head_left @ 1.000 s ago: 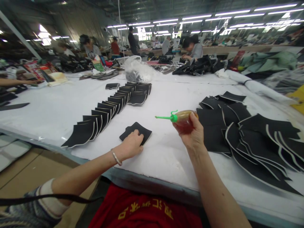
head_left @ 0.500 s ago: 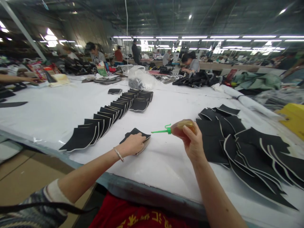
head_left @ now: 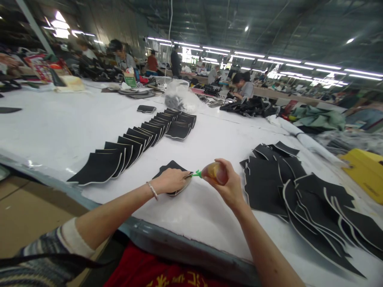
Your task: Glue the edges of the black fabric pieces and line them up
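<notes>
A: Grips?
B: Right hand [head_left: 226, 183] closed round amber bottle [head_left: 216, 173], green nozzle [head_left: 197, 173] by right corner of black panel [head_left: 172, 165]; left hand [head_left: 171, 180] over panel, pressing or pinching, can't tell
A: Panel where?
B: On white table [head_left: 221, 139]; between fanned row [head_left: 103, 165] and loose pile [head_left: 263, 183]

12 o'clock: here's a crumpled clear plastic bag [head_left: 178, 95]! | 10 o'clock: green box [head_left: 129, 80] | 3 o'clock: yellow object [head_left: 363, 175], green cloth [head_left: 318, 118] heaped beyond
</notes>
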`<state>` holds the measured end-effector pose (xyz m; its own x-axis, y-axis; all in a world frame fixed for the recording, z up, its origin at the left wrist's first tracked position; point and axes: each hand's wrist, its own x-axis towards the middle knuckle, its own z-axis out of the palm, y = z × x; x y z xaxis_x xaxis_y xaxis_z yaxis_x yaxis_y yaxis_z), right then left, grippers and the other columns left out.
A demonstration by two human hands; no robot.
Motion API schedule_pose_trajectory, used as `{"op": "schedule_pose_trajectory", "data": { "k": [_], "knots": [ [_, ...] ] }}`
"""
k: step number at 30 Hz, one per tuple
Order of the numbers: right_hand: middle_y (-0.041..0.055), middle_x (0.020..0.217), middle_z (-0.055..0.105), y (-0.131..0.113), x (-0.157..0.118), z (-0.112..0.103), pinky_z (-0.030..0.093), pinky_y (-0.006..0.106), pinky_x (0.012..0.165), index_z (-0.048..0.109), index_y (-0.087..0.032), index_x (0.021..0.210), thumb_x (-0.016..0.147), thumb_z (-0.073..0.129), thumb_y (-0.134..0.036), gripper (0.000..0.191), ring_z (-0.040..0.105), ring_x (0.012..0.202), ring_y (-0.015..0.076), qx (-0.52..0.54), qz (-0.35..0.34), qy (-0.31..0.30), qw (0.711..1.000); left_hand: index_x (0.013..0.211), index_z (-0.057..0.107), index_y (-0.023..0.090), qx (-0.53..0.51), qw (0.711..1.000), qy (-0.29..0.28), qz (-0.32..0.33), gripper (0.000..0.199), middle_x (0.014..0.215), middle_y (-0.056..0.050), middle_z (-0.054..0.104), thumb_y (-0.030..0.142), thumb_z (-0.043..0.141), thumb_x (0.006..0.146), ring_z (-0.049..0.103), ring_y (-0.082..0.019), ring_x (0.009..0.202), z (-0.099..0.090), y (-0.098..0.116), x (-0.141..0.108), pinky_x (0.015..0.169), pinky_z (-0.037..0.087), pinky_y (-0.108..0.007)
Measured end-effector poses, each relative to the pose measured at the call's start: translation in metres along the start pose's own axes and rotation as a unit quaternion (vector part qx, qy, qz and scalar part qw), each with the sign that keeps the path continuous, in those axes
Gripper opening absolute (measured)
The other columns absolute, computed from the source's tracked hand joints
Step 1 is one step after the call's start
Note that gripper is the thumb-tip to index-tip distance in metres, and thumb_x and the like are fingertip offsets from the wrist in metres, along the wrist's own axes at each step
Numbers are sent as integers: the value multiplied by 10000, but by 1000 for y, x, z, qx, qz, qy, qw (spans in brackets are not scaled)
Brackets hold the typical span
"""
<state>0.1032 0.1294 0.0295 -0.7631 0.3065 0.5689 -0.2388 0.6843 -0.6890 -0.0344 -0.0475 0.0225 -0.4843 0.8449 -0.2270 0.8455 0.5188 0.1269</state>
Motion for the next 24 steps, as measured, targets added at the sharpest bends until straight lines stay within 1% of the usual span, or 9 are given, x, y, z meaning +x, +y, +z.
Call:
{"op": "schedule_pose_trajectory", "data": {
  "k": [6, 8, 12, 17, 22, 24],
  "knots": [
    [56, 1115, 636, 0, 2, 2, 503, 364, 888, 530, -254, 1193, 780, 777, -418, 509, 631, 957, 237, -44, -44, -32, 998, 1438, 480, 252, -14, 1000, -8, -13, 560, 1139, -127, 702, 244, 345, 895, 679, -307, 923, -4, 5, -4, 729, 482, -367],
    [54, 1112, 635, 0, 2, 1, 503, 358, 880, 532, -253, 1184, 782, 774, -415, 496, 630, 949, 234, -43, -45, -39, 997, 1441, 475, 250, -15, 1000, -10, -13, 559, 1143, -131, 697, 252, 346, 897, 677, -310, 929, -4, 5, -4, 738, 487, -374],
    [40, 1090, 638, 4, 4, -1, 500, 363, 871, 544, -255, 1157, 770, 776, -419, 480, 629, 924, 233, -26, -6, -35, 999, 1468, 433, 241, -15, 1000, -7, -10, 572, 1135, -146, 678, 300, 352, 906, 670, -322, 941, 0, 3, -5, 759, 498, -391],
    [33, 1086, 634, 7, 3, -3, 484, 375, 886, 558, -249, 1145, 754, 779, -431, 484, 616, 935, 241, -18, 30, -7, 999, 1487, 401, 222, -32, 999, -15, -13, 578, 1158, -157, 638, 325, 326, 923, 660, -324, 958, 3, 2, -8, 799, 503, -415],
    [23, 1047, 632, 6, 3, -4, 479, 368, 866, 567, -241, 1125, 725, 797, -450, 507, 606, 913, 238, 27, 65, -36, 997, 1500, 368, 190, -60, 998, -27, -13, 591, 1168, -164, 607, 329, 318, 928, 655, -318, 960, 1, 5, -11, 837, 498, -429],
    [18, 1032, 629, 8, 4, -4, 477, 365, 856, 572, -238, 1111, 710, 806, -464, 517, 603, 914, 240, 49, 81, -29, 995, 1503, 356, 180, -66, 997, -31, -11, 596, 1155, -159, 603, 311, 317, 923, 654, -309, 951, 0, 5, -13, 838, 496, -423]
  ]
}}
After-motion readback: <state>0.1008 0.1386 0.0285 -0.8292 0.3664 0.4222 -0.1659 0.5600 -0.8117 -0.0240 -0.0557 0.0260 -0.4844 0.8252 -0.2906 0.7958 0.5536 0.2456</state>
